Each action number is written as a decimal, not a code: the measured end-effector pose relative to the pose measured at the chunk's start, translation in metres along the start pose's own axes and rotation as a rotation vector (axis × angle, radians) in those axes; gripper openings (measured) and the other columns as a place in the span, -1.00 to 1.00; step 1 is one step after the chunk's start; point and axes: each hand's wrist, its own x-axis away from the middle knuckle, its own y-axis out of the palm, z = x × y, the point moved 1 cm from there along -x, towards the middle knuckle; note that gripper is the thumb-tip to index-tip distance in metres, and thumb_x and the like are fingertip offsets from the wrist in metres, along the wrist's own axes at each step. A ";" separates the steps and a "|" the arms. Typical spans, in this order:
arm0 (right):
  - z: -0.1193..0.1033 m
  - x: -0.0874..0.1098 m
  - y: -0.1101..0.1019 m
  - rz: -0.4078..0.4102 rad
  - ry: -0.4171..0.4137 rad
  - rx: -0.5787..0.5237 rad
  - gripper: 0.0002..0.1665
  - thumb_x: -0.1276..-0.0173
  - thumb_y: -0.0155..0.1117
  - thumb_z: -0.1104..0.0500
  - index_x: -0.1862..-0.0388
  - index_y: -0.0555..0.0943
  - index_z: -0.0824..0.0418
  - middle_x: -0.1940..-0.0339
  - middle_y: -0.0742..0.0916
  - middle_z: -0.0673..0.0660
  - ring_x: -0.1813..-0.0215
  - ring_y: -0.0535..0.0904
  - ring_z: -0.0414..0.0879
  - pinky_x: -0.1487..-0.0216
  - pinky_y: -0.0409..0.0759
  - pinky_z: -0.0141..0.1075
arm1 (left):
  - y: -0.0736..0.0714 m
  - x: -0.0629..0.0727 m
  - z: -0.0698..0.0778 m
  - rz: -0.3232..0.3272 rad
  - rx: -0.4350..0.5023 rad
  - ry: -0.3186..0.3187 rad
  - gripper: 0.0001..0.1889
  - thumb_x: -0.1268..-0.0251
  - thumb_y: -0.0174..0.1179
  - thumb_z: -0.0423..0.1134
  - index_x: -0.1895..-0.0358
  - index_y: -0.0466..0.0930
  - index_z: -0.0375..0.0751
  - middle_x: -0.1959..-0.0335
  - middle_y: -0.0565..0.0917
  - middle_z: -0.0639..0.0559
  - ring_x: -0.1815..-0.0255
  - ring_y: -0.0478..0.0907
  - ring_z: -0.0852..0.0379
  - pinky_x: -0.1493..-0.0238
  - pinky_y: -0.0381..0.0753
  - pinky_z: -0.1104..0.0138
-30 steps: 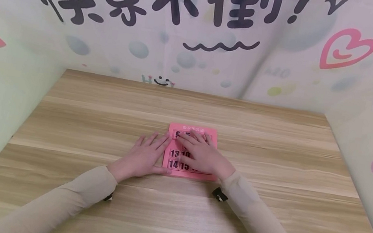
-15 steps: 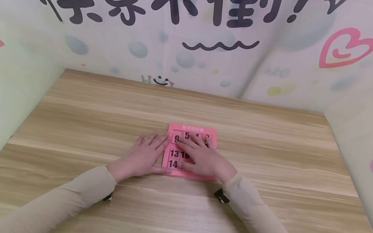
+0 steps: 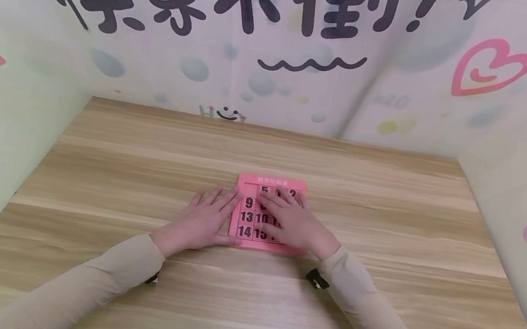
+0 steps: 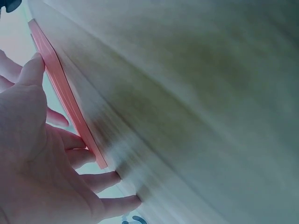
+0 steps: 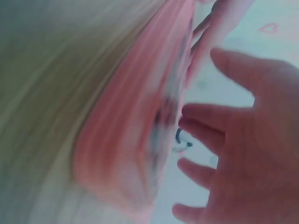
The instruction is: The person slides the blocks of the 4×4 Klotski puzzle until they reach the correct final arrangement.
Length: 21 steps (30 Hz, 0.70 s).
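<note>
A pink number sliding puzzle (image 3: 262,247) lies flat on the table. Tile 9 (image 3: 249,203) sits in its left column above 13 and 14, with a gap in the top left corner. My left hand (image 3: 202,219) rests along the puzzle's left side, its fingertips at the edge and thumb at the near corner. My right hand (image 3: 299,224) is spread over the right part of the tiles, fingers nearly straight, hiding several numbers. In the left wrist view, fingertips touch the side of the pink frame (image 4: 65,93). The right wrist view shows fingertips right at the tiles' surface.
The wood-grain table (image 3: 243,308) extends around the puzzle. Behind it stands a white printed backdrop (image 3: 155,70) with dark characters, with pale side walls left and right. A small black clip-like piece (image 3: 317,279) shows by the right sleeve.
Tile 9 has slid down from the top row to the second, leaving the top left slot bare. My right hand has shifted slightly right; the left hand has stayed in place.
</note>
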 end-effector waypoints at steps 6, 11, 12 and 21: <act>0.007 -0.004 0.003 0.018 0.082 0.001 -0.21 -0.47 -0.04 -0.25 -0.55 0.14 0.04 -0.55 0.16 0.03 -0.54 -0.13 0.14 -0.44 -0.33 0.19 | 0.001 -0.001 0.001 0.000 -0.011 0.001 0.05 -0.21 -0.06 0.46 -0.54 -0.08 -0.24 -0.56 -0.12 -0.10 -0.51 -0.16 -0.28 -0.40 -0.18 -0.21; 0.006 -0.006 0.002 0.008 0.077 0.005 -0.21 -0.47 -0.03 -0.26 -0.55 0.14 0.03 -0.56 0.16 0.02 -0.55 -0.14 0.13 -0.44 -0.34 0.19 | 0.001 -0.001 0.001 0.002 -0.011 0.000 0.05 -0.21 -0.04 0.45 -0.54 -0.08 -0.25 -0.56 -0.11 -0.11 -0.51 -0.15 -0.28 -0.40 -0.18 -0.21; 0.006 -0.007 0.002 0.005 0.076 0.007 -0.20 -0.47 -0.04 -0.27 -0.55 0.14 0.04 -0.56 0.16 0.03 -0.55 -0.14 0.13 -0.44 -0.33 0.19 | 0.000 -0.001 0.001 0.003 -0.011 0.001 0.04 -0.21 -0.04 0.45 -0.54 -0.08 -0.25 -0.56 -0.11 -0.11 -0.51 -0.15 -0.29 -0.40 -0.18 -0.22; -0.003 -0.016 0.000 -0.013 0.020 0.007 -0.21 -0.48 -0.02 -0.23 -0.55 0.14 0.09 -0.56 0.16 0.05 -0.55 -0.12 0.15 -0.44 -0.26 0.21 | 0.001 -0.001 0.001 -0.003 -0.012 0.000 0.05 -0.21 -0.04 0.45 -0.54 -0.09 -0.24 -0.56 -0.13 -0.10 -0.51 -0.16 -0.28 -0.40 -0.19 -0.22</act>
